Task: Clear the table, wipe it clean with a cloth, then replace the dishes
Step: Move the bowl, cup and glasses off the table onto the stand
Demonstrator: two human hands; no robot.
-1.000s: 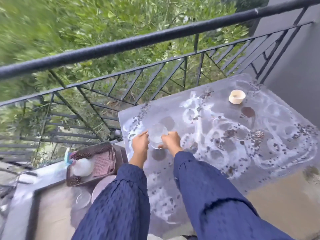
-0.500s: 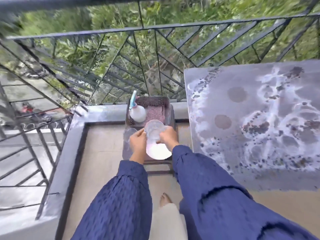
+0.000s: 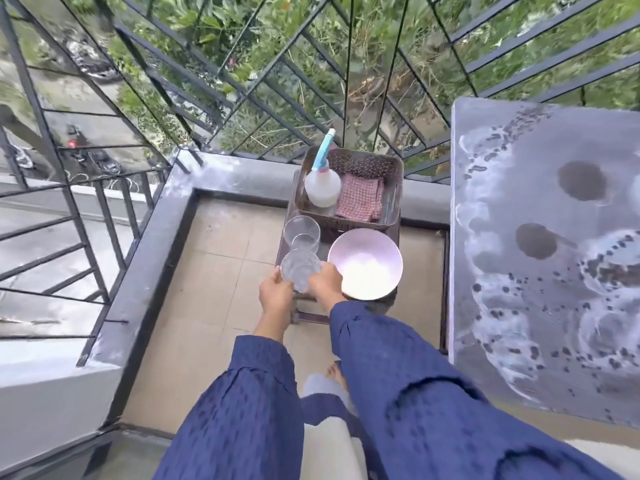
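Now the glass has come off the bench and hangs over the low stool, just beside the bowl. Left hand and right hand both curl round its sides. Clearing advances, though the bench looks unwiped.

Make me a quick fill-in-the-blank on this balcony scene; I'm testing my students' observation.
The left hand and right hand hold a clear ____ between them.
The bowl beside it is coloured ____.
The checked cloth lies in the basket next to a ____ bottle.
Missing words: glass; pink; spray.
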